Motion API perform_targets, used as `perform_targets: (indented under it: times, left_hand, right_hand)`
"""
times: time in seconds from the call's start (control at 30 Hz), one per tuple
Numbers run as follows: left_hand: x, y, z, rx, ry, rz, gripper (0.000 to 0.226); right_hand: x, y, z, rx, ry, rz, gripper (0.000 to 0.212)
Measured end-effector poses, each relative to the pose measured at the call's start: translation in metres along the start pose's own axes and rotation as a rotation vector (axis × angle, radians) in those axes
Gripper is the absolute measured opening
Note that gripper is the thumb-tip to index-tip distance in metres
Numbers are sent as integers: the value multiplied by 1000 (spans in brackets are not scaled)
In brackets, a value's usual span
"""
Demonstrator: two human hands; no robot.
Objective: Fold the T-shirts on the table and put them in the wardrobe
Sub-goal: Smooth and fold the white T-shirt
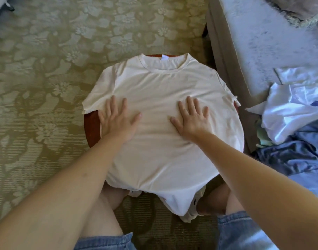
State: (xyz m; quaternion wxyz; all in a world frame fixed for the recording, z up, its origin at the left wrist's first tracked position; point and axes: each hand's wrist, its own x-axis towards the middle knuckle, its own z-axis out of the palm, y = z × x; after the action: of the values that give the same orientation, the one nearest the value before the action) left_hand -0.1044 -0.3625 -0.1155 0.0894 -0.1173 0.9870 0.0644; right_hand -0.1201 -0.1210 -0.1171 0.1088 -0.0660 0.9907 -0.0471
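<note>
Hands: both lie palm down on the cloth, fingers straight and spread, gripping nothing.
Left hand (116, 120): presses flat on the left side of the shirt body, little finger at the cloth's edge, thumb pointing toward the other hand.
Right hand (190, 120): presses flat on the chest area, well apart from the left hand, thumb pointing inward.
T-shirt (163, 156): cream white, spread face up under both palms and unfolded; collar (163, 69) lies beyond the fingertips, hem hangs over the near edge behind the wrists.
Sleeves: one spreads out left of the left hand, the other droops over the edge right of the right hand.
Table (92, 127): round, reddish-brown, almost wholly covered by the shirt; bare rim shows just left of the left hand.
Second white garment (178, 204): hangs below the hem, behind the forearms, between the knees.
Pile of clothes (295, 114): white and blue items heaped to the right of the right hand, on a pale couch (263, 42).
Carpet (46, 51): floral, olive-toned, to the left of and beyond both hands.
Shorts (104, 240): blue denim, at the near edge under the forearms.
</note>
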Motion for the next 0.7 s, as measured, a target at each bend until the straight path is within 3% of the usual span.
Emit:
perform_targets:
  times: [0.4,0.7]
  left_hand:
    - [-60,10,13,-59,96,13,78]
    - [-85,12,22,-18,38,-8,83]
  right_hand:
    - [-49,11,8,2,-13,21,78]
    - [-85,19,17,-11,3,13,78]
